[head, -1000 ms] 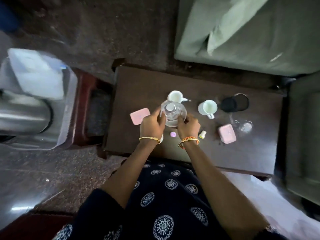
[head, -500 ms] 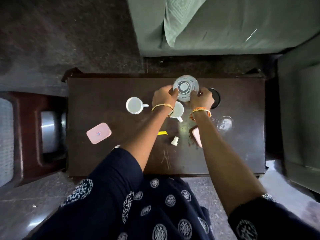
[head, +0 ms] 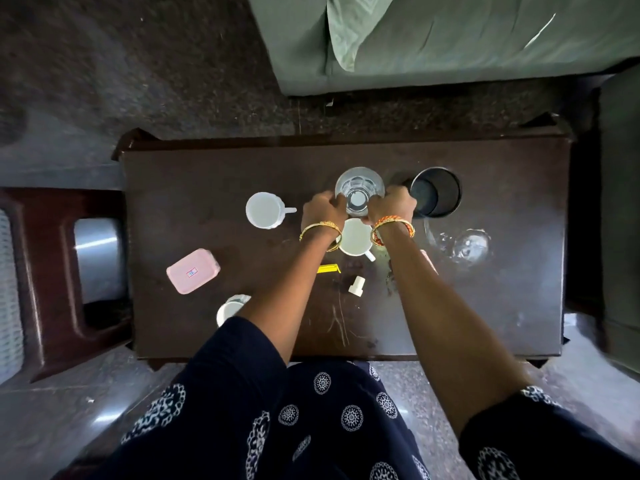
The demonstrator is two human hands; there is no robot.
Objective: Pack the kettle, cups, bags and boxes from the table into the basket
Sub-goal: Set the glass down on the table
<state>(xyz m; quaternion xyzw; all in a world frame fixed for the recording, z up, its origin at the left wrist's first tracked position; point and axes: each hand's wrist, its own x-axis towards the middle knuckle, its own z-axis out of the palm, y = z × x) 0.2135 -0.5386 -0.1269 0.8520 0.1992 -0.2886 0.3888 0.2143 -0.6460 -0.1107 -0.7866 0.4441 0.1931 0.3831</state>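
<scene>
A clear glass vessel (head: 359, 188) stands toward the back of the dark table (head: 194, 174). My left hand (head: 323, 211) grips its left side and my right hand (head: 393, 206) its right side. White cups sit at the left (head: 264, 210), between my wrists (head: 355, 236), and half hidden under my left arm (head: 231, 306). A pink box (head: 192, 270) lies at the left; another pink box (head: 428, 259) peeks from behind my right arm. A yellow bag (head: 328, 269) and a small white cap (head: 356, 285) lie near the middle.
A black container (head: 434, 192) stands right of the glass vessel, and a clear glass lid (head: 465, 245) lies at the right. A green sofa (head: 450, 46) is behind the table. A brown stool (head: 52, 271) with a steel object stands at the left.
Both hands carried the glass vessel from the table's front middle to the back, beside the black container. The view swung right, so the basket and steel kettle at the left left the frame.
</scene>
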